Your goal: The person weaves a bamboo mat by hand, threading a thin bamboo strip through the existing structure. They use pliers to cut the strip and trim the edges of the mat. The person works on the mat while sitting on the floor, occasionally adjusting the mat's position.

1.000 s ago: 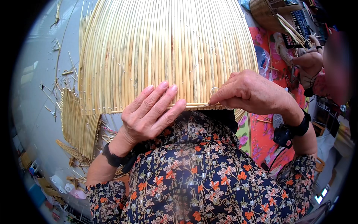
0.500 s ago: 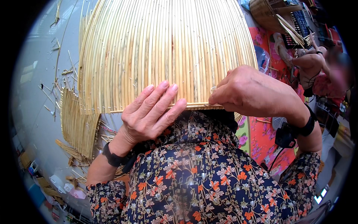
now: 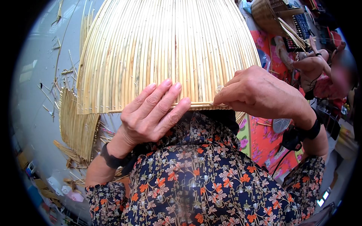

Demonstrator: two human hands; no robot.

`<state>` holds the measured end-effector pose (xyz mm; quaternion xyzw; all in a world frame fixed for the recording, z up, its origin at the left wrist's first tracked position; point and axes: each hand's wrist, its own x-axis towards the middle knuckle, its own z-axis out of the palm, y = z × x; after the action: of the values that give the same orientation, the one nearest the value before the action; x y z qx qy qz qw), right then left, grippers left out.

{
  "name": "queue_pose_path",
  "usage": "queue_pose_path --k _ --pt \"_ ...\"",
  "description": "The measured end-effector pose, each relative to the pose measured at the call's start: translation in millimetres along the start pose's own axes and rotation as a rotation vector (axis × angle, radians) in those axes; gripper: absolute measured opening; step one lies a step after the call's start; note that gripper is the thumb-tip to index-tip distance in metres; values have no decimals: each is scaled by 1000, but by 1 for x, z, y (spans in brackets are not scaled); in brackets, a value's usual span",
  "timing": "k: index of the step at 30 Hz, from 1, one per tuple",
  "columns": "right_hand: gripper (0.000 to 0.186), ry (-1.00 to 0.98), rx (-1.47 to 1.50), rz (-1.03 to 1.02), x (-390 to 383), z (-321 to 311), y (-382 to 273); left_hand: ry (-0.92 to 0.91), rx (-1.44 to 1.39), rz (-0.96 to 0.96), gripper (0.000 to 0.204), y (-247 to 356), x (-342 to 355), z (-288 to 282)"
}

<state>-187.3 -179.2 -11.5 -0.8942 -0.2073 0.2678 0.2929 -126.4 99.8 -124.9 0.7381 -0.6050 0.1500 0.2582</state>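
Working along the near edge of our pale stalk panel (image 3: 166,49), which spreads from the centre up to twelve o'clock, we seem to be at the step of fastening a thin crosswise rod (image 3: 201,103) along the stalk ends. In our judgement, the next move calls for steady, flat pressure from the left and a small, precise pull or tuck from the right, so the rod does not creep out of line. Our left hand (image 3: 151,113), just off centre toward nine o'clock, lies open and grips nothing: its fingers rest slightly spread on the stalks, the thumb across the rod. Our right hand (image 3: 260,90), between two and three o'clock, has its fingertips closed in a pinch at the rod; a small pale loop (image 3: 219,89) shows just beyond them, toward twelve o'clock. We cannot tell whether they grip rod, loop or both.
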Motion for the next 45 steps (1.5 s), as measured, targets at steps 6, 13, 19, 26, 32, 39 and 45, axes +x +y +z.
queue_pose_path --k 6,13,19,26,32,39,45 --pt "17 101 65 -19 -5 9 2 -4 -55 -19 24 1 6 -7" --pt "21 96 -49 -90 -2 3 2 9 -58 -17 25 1 12 -9" --pt "17 -115 -232 -101 9 -23 -7 24 -43 -17 26 0 19 -15" --pt "11 -142 -320 -129 25 -40 -17 47 -51 -8 27 -6 27 -17" --pt "9 -105 -399 -80 23 -33 -7 31 -43 25 28 -15 35 -15" --pt "10 95 -73 -50 40 -89 3 63 -131 29 34 -77 69 -34" --pt "17 32 27 -136 52 -131 -38 37 -137 63 37 -95 83 -104"
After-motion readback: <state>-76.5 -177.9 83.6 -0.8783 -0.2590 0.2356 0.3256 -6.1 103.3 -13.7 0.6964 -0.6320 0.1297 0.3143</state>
